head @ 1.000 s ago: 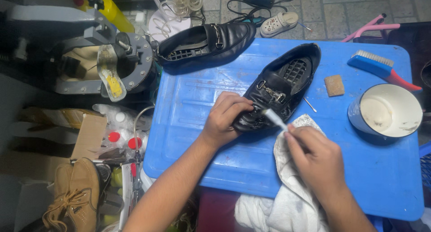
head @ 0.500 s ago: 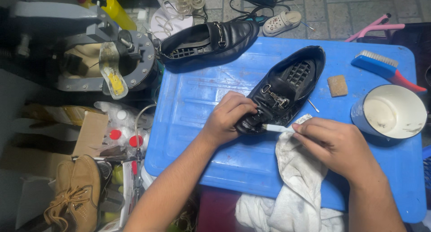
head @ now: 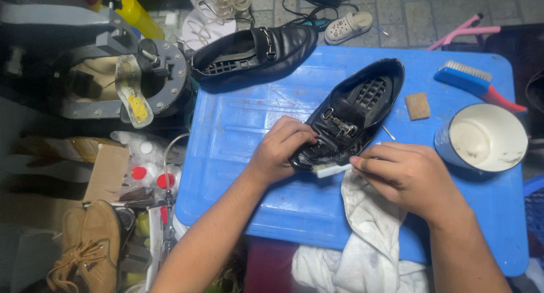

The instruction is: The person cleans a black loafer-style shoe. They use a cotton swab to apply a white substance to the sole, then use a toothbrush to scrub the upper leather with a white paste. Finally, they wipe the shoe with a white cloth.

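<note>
We see the black loafer (head: 345,120) lying on the blue plastic lid (head: 238,157), its toe pointing toward 7 o'clock and its heel toward 1 o'clock, the metal buckle across the vamp facing up. Our left hand (head: 277,151) sits at the toe's 9 o'clock side, fingers curled together and pressed down on the leather, pinning the shoe in place. Our right hand (head: 408,177) comes in from 4 o'clock, its fingers bunched tight around the handle of a small white brush (head: 330,169); only the bristle end shows, touching the toe's lower edge just beside the left thumb. The rest of the handle is hidden inside the fist.

A white rag (head: 368,236) lies under the right hand and hangs off the lid's edge at 6 o'clock. At 3 o'clock from the shoe stands a white enamel cup (head: 481,140), with a small brown sponge (head: 417,105) between the 2. A blue scrub brush (head: 473,83) rests at 2 o'clock. A second black loafer (head: 255,52) sits at 11 o'clock, overlapping the lid's far corner. A tan boot (head: 90,247) lies off the lid at 8 o'clock.
</note>
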